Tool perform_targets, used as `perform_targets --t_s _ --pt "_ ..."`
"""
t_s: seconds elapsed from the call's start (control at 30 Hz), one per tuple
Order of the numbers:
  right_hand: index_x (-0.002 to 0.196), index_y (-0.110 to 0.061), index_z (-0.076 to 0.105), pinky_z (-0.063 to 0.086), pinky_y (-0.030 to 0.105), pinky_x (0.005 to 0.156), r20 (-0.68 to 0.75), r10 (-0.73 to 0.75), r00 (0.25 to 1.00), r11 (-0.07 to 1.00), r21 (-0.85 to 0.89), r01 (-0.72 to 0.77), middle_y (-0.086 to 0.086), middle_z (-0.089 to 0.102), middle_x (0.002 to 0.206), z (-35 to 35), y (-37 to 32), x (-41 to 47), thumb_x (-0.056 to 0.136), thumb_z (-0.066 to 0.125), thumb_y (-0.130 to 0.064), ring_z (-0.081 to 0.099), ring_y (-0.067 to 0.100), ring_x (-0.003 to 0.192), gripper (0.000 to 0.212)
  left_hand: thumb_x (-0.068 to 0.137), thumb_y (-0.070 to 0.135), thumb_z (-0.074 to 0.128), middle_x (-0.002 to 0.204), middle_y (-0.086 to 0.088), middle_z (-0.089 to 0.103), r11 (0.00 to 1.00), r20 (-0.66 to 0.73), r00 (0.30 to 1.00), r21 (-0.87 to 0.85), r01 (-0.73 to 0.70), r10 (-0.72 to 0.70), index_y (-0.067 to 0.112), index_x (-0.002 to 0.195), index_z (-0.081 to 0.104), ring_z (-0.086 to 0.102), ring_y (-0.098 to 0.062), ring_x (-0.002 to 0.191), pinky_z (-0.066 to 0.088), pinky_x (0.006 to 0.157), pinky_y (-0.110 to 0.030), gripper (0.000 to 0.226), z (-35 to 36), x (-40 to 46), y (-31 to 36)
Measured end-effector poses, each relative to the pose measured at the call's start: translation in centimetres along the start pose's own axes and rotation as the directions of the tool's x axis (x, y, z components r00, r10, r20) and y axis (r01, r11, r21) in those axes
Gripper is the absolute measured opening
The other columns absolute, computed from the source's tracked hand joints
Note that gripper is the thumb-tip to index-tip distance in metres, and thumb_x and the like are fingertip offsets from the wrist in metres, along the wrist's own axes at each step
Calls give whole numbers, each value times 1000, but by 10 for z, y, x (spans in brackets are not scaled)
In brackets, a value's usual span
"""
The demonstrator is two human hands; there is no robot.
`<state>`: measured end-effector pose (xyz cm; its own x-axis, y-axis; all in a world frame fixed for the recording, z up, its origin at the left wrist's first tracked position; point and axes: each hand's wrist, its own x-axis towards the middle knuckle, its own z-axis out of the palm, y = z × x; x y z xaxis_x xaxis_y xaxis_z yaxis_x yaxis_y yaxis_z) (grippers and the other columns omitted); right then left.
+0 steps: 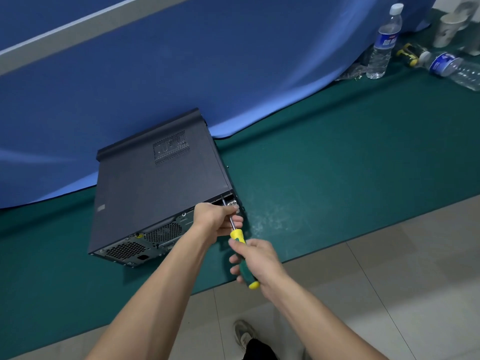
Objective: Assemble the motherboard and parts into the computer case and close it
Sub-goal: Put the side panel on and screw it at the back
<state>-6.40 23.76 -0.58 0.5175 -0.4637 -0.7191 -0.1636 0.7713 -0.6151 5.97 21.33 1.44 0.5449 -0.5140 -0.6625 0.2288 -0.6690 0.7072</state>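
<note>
Case (pixel 161 188) closed, both hands gripping screwdriver (pixel 240 252), bottle (pixel 384 42) label unreadable.

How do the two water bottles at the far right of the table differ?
The capped bottle stands upright; the other bottle lies on its side. The capped bottle stands beside the blue cloth, the other bottle farther right. Both are clear plastic with blue labels and rest on the green mat.

Green-topped table (pixel 337 157), blue cloth backdrop (pixel 181 74), pale tiled floor (pixel 402 268).

Even, soft indoor light; wide-angle bending at edges; right hand (pixel 255 261) slightly motion-blurred
</note>
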Motion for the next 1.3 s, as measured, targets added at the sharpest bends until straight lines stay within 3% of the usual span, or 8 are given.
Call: perform_targets --t_s 0.2,0.33,0.47,0.63,0.77,1.0,1.17,1.3 --pt "84 -3 71 41 17 39 274 81 958 895 402 -190 2 60 56 0 -8 1 97 46 -41 54 12 41 47 97 2 43 63 -15 69 999 141 989 28 42 -46 -4 87 55 66 -21 49 56 46 -28 17 -9 -5 11" --pt "91 -6 68 44 21 43 266 110 958 962 212 -169 6 65 64 2 -12 -1 87 54 -60 59 19 47 56 88 -3 59 51 -12 65 997 31 1000 83 2 -5 -6 82 61 61 -19 39 52 39 -27 7 -12 -5 13" --pt "88 -10 57 43 22 42 29 -4 1000 1000 15 4 4 61 67 5 1 0 87 66 -37 57 15 45 28 82 0 69 54 -13 64 990 -44 997 133 -55 61 -8 79 65 59 -20 39 53 42 -27 9 -8 -2 1" --pt "80 -4 70 44 22 42 105 118 987 959 248 -141 6 63 58 0 -5 2 97 50 -43 54 16 43 47 97 9 48 75 -14 69 998 163 985 48 46 -53 0 89 60 66 -23 58 57 56 -30 17 -11 -5 1" --pt "89 -3 70 43 20 42 146 115 983 980 147 -137 8 67 63 2 -4 0 96 40 -55 54 16 42 60 96 9 51 70 -12 72 998 146 989 59 6 -14 0 89 62 69 -20 56 58 56 -31 16 -22 -1 9" --pt "84 -11 65 31 17 38 -99 -83 992 995 -68 76 0 55 51 -3 0 1 94 51 -39 42 13 35 33 98 7 44 74 -11 72 999 164 986 -21 46 -42 3 92 55 69 -19 58 57 53 -29 13 -19 0 10" --pt "85 -5 65 30 18 38 -208 -172 963 968 -217 127 -1 54 49 -16 11 2 92 52 -37 39 13 33 35 100 0 33 85 -18 65 956 89 996 -294 -5 32 1 102 45 65 -27 70 57 53 -33 13 -3 5 -1" --pt "85 -3 64 32 23 43 -226 -191 955 960 -248 133 -4 54 46 -20 16 1 92 53 -38 41 13 35 38 97 -6 36 89 -18 63 942 73 996 -335 -31 59 3 107 39 64 -30 72 57 52 -35 14 5 10 -6"
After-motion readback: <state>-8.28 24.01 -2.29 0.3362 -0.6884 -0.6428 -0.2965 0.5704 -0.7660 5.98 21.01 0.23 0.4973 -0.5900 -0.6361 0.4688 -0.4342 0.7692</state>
